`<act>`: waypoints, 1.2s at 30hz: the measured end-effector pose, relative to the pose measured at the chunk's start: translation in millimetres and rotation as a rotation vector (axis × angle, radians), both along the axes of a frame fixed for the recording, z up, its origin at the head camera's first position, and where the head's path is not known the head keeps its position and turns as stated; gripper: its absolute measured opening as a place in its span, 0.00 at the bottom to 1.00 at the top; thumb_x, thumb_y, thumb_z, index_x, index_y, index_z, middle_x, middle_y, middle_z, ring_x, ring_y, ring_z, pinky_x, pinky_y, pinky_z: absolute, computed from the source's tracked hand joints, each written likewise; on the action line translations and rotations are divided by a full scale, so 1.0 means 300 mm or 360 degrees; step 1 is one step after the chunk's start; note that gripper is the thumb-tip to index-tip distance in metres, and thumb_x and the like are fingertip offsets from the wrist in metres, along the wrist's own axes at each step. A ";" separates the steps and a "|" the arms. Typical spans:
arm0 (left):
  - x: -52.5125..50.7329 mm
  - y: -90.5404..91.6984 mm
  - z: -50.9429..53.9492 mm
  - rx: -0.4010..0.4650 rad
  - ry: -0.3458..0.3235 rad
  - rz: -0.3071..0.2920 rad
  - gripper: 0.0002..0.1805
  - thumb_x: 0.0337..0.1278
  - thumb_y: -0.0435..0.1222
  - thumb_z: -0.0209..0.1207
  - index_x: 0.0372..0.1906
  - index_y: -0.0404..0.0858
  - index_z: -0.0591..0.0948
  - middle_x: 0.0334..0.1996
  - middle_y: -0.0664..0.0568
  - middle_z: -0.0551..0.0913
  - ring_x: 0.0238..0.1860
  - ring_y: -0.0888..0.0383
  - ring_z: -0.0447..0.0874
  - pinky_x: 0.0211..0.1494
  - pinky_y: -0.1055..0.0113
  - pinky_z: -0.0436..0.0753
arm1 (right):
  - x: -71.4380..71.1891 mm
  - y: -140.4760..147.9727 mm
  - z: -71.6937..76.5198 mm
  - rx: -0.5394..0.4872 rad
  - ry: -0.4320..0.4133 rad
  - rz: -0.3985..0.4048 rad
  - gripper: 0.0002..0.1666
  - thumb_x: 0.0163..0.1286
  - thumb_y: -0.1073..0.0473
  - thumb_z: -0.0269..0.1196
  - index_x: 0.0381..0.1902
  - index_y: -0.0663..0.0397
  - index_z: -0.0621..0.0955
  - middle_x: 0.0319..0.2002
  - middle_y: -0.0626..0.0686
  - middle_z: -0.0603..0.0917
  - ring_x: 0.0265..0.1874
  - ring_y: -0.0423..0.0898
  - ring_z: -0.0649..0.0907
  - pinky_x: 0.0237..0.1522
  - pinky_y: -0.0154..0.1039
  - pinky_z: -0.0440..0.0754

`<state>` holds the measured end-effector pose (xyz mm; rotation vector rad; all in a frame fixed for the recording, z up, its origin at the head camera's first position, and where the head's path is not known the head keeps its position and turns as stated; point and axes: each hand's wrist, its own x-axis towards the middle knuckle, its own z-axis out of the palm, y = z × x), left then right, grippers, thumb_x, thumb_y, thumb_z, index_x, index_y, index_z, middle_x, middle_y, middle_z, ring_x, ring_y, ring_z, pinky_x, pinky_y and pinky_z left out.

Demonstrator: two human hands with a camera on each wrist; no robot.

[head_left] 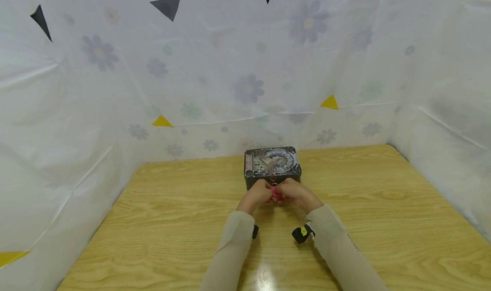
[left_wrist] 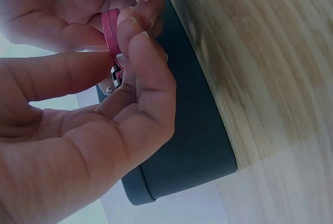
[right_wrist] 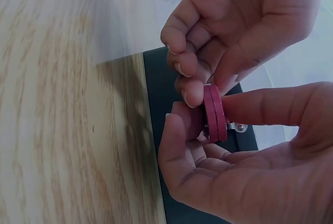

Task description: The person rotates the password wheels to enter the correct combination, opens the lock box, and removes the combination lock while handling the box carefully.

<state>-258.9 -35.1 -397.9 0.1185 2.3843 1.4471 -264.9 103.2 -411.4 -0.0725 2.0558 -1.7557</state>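
Observation:
A small pinkish-red padlock [right_wrist: 216, 112] with a silver shackle hangs at the front clasp of a lidded tin box [head_left: 273, 161]. The box has dark sides and an ornate pictured top. My left hand [head_left: 261, 194] pinches the padlock from the left between thumb and curled fingers. From the other side my right hand [head_left: 297, 193] grips it too, thumb on its flat face as the right wrist view shows. Fingers of both hands nearly meet and cover part of the padlock. A bit of the metal clasp [right_wrist: 239, 127] shows beside it; the keyhole is hidden.
The box stands near the back edge of a wood-grain table [head_left: 172, 223]. A pale flowered sheet [head_left: 215, 69] hangs behind and along both sides, with black and yellow triangles on it. A black wrist camera [head_left: 301, 234] sits at the right cuff.

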 end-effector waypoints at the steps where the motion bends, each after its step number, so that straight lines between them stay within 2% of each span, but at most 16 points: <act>1: 0.000 0.000 0.000 0.0003 -0.0003 -0.0001 0.07 0.58 0.21 0.50 0.31 0.24 0.78 0.22 0.42 0.81 0.19 0.59 0.71 0.27 0.67 0.76 | 0.000 0.001 0.000 0.0000 0.0008 0.0012 0.12 0.66 0.69 0.52 0.28 0.71 0.80 0.19 0.50 0.79 0.19 0.39 0.77 0.27 0.33 0.80; 9: -0.002 0.001 0.005 -0.0032 -0.0003 0.0003 0.06 0.59 0.22 0.51 0.30 0.26 0.78 0.22 0.44 0.81 0.19 0.58 0.72 0.29 0.64 0.80 | -0.003 0.002 -0.003 -0.0003 0.0045 0.0077 0.13 0.69 0.70 0.49 0.30 0.71 0.79 0.19 0.49 0.78 0.20 0.39 0.76 0.26 0.32 0.78; 14: 0.000 0.002 0.007 -0.0068 0.0005 0.0002 0.04 0.60 0.23 0.51 0.32 0.27 0.77 0.25 0.41 0.83 0.20 0.57 0.74 0.30 0.61 0.81 | -0.005 0.001 -0.004 -0.0009 0.0049 0.0079 0.13 0.69 0.71 0.50 0.29 0.73 0.79 0.18 0.49 0.78 0.19 0.38 0.76 0.26 0.32 0.78; 19: 0.000 0.003 0.010 -0.0105 0.0005 0.0006 0.04 0.61 0.24 0.52 0.35 0.27 0.76 0.26 0.43 0.80 0.22 0.54 0.78 0.33 0.57 0.83 | -0.005 0.001 0.002 0.0025 0.0023 0.0067 0.13 0.71 0.69 0.50 0.31 0.71 0.79 0.19 0.49 0.79 0.19 0.38 0.77 0.27 0.32 0.79; 30: 0.000 0.006 0.015 -0.0100 -0.0036 0.0017 0.08 0.60 0.23 0.49 0.32 0.26 0.79 0.26 0.40 0.84 0.19 0.59 0.74 0.31 0.60 0.82 | -0.005 0.008 0.006 -0.0007 0.0040 0.0048 0.12 0.65 0.72 0.50 0.29 0.72 0.80 0.19 0.50 0.78 0.18 0.39 0.77 0.27 0.34 0.80; 36: 0.000 0.006 0.016 -0.0098 -0.0027 0.0017 0.08 0.62 0.24 0.50 0.33 0.26 0.79 0.27 0.39 0.84 0.19 0.58 0.75 0.31 0.59 0.83 | -0.004 0.005 0.005 -0.0009 0.0031 0.0032 0.13 0.67 0.71 0.50 0.28 0.71 0.80 0.18 0.49 0.77 0.18 0.39 0.76 0.27 0.34 0.79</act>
